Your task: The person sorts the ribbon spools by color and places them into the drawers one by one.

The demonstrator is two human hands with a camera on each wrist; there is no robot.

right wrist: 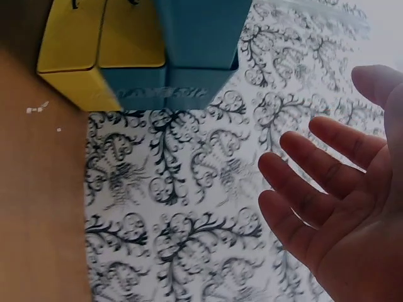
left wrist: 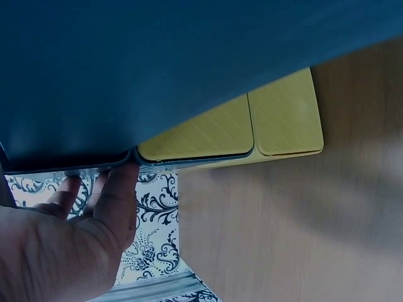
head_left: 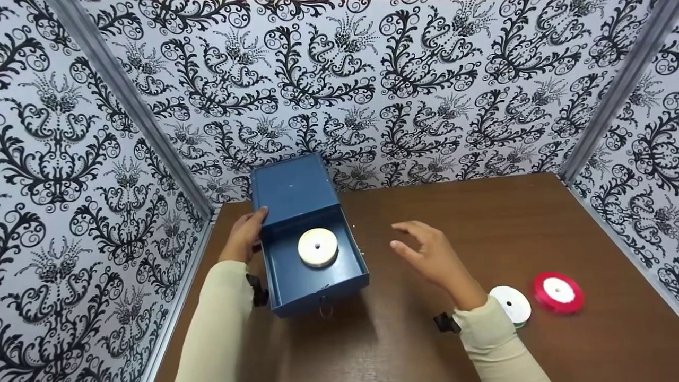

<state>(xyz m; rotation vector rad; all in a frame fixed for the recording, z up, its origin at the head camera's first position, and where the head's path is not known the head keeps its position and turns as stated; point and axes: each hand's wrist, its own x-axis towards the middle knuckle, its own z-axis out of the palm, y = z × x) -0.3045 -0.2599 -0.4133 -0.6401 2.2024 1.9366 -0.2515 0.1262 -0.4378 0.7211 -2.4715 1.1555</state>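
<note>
The blue box (head_left: 323, 292) has its lid (head_left: 292, 185) folded back toward the rear wall, and a cream spool (head_left: 317, 246) lies inside on its flat side. At the box's left edge, near the hinge, my left hand (head_left: 244, 233) grips it, thumb on top; the left wrist view shows the fingers of that hand (left wrist: 82, 233) against the blue edge. My right hand (head_left: 432, 257) hovers to the right of the box, fingers spread and relaxed, touching nothing. In the right wrist view the same hand (right wrist: 340, 195) is apart from the blue box (right wrist: 204, 38).
A white spool (head_left: 512, 305) lies by my right sleeve, with a red spool (head_left: 558, 293) to its right on the brown table (head_left: 456, 212). Yellow panels (left wrist: 286, 116) adjoin the blue surface in both wrist views. Patterned walls (head_left: 339, 106) enclose the back and sides.
</note>
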